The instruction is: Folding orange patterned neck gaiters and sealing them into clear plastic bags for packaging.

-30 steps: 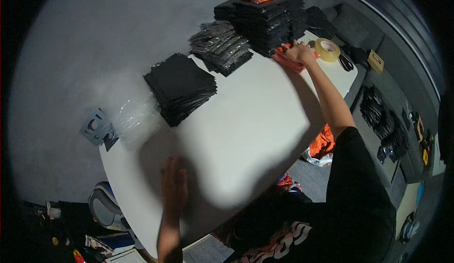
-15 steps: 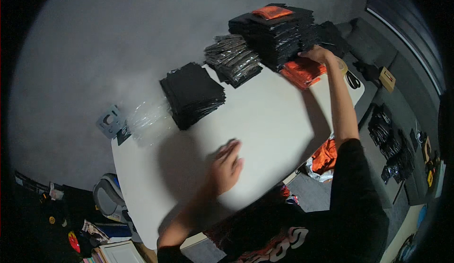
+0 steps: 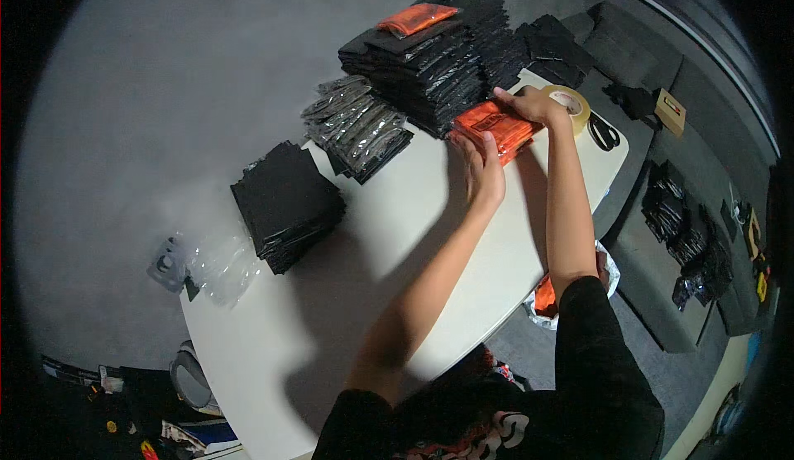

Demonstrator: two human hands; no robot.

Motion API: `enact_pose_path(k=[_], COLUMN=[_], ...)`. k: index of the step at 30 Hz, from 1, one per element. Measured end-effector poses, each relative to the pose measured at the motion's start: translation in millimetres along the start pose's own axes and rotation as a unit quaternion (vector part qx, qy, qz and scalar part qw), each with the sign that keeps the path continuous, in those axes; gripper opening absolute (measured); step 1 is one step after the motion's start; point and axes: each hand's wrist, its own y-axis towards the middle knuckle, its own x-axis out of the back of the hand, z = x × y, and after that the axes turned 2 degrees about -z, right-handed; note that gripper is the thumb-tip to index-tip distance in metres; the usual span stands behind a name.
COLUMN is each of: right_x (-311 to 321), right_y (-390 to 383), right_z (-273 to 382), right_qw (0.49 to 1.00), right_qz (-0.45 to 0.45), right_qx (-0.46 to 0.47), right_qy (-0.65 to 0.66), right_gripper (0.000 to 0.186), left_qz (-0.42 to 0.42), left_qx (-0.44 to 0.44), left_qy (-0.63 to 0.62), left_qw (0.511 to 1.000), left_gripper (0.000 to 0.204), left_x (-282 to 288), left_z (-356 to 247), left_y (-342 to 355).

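Note:
A small stack of orange plastic-wrapped packets (image 3: 494, 123) lies at the far right part of the white table (image 3: 422, 237). My right hand (image 3: 536, 106) grips its far right side, the thumb along the far edge. At the near left side my left hand (image 3: 482, 166) closes against the packets, thumb up and fingers along their edge. Just beyond stands a tall pile of black packets (image 3: 422, 67), with one orange packet (image 3: 418, 19) on top. Left of it sits a pile of shiny clear-wrapped dark packets (image 3: 360, 121).
A black stack (image 3: 285, 200) stands at the table's left, beside crumpled clear plastic (image 3: 219, 266). A tape roll (image 3: 571, 104) and black-handled scissors (image 3: 604, 132) lie by the right corner. Beyond are a grey sofa (image 3: 641, 270) and a bag of orange items (image 3: 546, 295).
My left hand has moved from the table's middle up and right to the orange packets. My right hand stays at them. The view has shifted, so the table's things appear further left.

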Motion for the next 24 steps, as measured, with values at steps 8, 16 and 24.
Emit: enact_pose_path(k=[8,16,24], right_x=[-6,3,-52], right_y=[27,-18,-89], right_z=[-22,8,85], right_qw=[0.996,0.959,0.873], right_qz=[-0.003,-0.276,-0.336], right_qx=[0.071,0.058,0.324], right_qy=[-0.06,0.001,0.141], right_gripper=[0.091,0.068,0.031], left_qz=[0.003,0.117,0.053], left_qx=[-0.07,-0.151,-0.254], left_qy=[0.013,0.119,0.223], left_qw=[0.997,0.974,0.94], left_gripper=[0.101,0.069,0.03], left_x=[-20,125,344], left_z=[9,19,62], left_y=[11,-61,-201])
